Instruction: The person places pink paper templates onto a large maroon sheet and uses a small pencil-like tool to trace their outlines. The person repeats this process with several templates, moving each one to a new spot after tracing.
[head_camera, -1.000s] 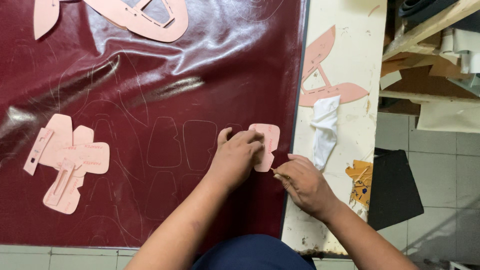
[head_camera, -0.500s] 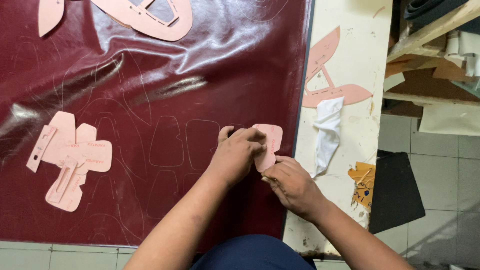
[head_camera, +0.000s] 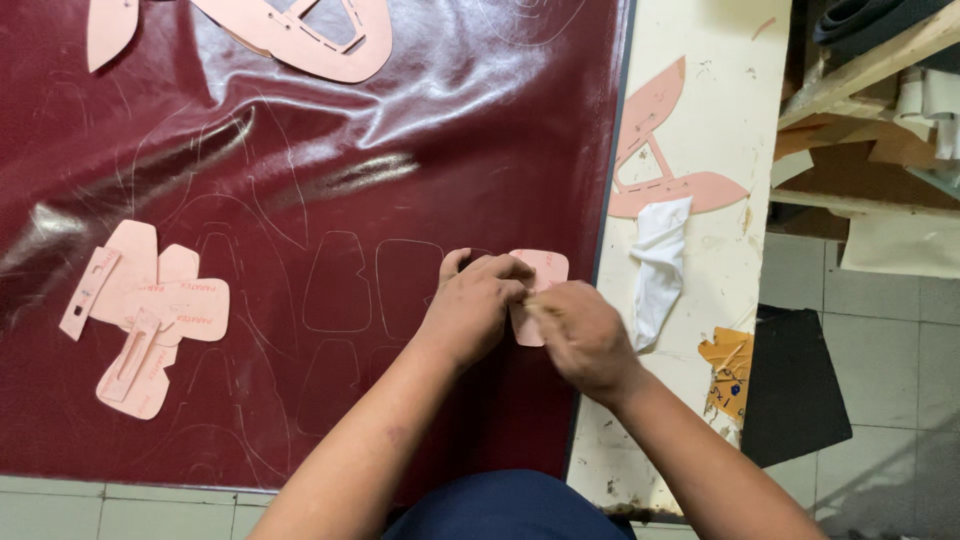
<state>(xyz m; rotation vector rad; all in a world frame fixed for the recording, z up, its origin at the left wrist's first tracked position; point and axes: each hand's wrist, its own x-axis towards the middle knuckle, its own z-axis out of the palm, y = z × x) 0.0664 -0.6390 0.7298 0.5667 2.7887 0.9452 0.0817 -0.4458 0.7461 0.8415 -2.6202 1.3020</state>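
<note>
Pressing down on a small pink template (head_camera: 540, 290), the left hand (head_camera: 475, 305) lies with its fingers flat and close together over the piece's left half, holding it against the dark red glossy sheet (head_camera: 420, 130). The right hand (head_camera: 580, 335) meets it from the right, fingers bunched over the template's lower right edge; whether they pinch a tool cannot be made out, as the hand is blurred. The template sits near the sheet's right border, close to the near edge of the bench.

Faint traced outlines (head_camera: 370, 285) of similar rounded shapes run across the sheet just left of the hands. Farther left lies a loose stack of pink templates (head_camera: 150, 310), overlapping, with a narrow slotted strip on top and small dark printing on two of them. At the top edge a large pink curved template (head_camera: 310, 40) with cut-out windows rests, and a smaller pink piece (head_camera: 108, 28) beside it.

Right of the sheet, on the cream worktop (head_camera: 720, 120), a pink strap-shaped template (head_camera: 665, 165) lies flat, with a white cloth (head_camera: 658, 265) touching its lower end. Below that, an orange scrap (head_camera: 728, 365) sits at the worktop's edge beside a black sheet (head_camera: 795, 385) on the tiled floor.
</note>
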